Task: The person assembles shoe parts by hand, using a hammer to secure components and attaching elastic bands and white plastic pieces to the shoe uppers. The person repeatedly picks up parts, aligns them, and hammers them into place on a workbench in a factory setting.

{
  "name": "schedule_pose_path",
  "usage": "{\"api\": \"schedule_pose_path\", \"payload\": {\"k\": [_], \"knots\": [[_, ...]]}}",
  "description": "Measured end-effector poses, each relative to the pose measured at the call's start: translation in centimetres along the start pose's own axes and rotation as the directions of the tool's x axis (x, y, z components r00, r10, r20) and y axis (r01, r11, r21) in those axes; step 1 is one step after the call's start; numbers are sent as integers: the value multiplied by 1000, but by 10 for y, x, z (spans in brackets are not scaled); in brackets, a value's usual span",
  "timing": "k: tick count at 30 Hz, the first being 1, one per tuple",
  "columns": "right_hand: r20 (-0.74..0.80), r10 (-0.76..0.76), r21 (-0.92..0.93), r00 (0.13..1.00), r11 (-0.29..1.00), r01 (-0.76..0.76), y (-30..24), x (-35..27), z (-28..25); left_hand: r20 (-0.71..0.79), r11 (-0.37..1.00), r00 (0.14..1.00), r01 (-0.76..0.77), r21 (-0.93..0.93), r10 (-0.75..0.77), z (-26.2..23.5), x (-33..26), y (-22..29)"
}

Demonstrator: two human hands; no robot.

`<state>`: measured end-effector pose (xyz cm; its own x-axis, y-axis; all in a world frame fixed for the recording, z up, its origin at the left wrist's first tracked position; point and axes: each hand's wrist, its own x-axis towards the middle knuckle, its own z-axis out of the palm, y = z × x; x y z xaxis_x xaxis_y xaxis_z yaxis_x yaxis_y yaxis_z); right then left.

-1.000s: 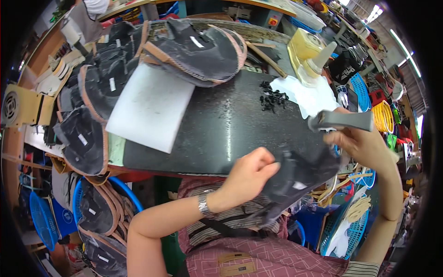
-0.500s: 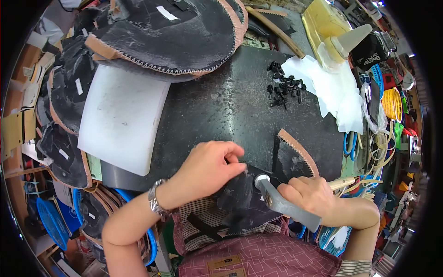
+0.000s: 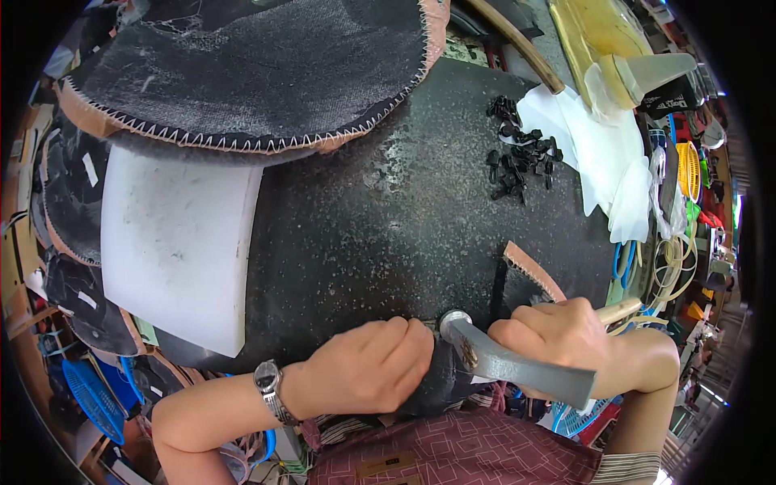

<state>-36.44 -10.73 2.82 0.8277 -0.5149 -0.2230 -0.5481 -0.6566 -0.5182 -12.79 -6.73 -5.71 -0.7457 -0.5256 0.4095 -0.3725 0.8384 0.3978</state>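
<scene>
My right hand (image 3: 558, 335) is wrapped round the handle of a hammer (image 3: 525, 368), its pale wooden end showing past my fist. The hammer's grey metal head has a round face close to my left fingertips. Curled and closed, my left hand (image 3: 368, 364) rests at the table's near edge; its fingertips and whatever they grip are hidden. Beside and under the hammer lies a dark sheet piece (image 3: 440, 384), mostly covered. A tan strip with a stitched edge (image 3: 533, 271) sticks out beyond my right hand.
Small black parts (image 3: 521, 153) lie in a pile at the far right of the dark work surface (image 3: 347, 242). Near them are white sheets (image 3: 598, 153) and a yellowish bottle with a cone nozzle (image 3: 647, 77). A white block (image 3: 178, 250) and stitched black pieces (image 3: 267, 73) occupy the left.
My left hand has turned over, its fingers closing down near the table edge. The hammer has shifted slightly right with my right hand. The view has moved in closer to the table.
</scene>
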Motion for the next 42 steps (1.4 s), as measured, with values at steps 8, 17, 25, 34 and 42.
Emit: {"api": "schedule_pose_path", "payload": {"k": [8,17,25,34,42], "knots": [[22,-11,-70,1000,997,13,1,15,-3,-38,997,997,74,32,-73,2,1,8],[-5,-20,-57,1000,998,20,5,9,2,-120,920,912,389,-51,-392,2,-8,24],[2,-66,-169,998,983,66,0,16,-4,-79,863,984,178,473,-160,15,1,40],[29,-111,-150,993,982,114,-1,19,-4,-67,837,986,167,521,-156,17,2,41],[-15,-98,-181,995,979,94,-1,7,9,-115,816,809,576,-39,-576,10,5,41]]}}
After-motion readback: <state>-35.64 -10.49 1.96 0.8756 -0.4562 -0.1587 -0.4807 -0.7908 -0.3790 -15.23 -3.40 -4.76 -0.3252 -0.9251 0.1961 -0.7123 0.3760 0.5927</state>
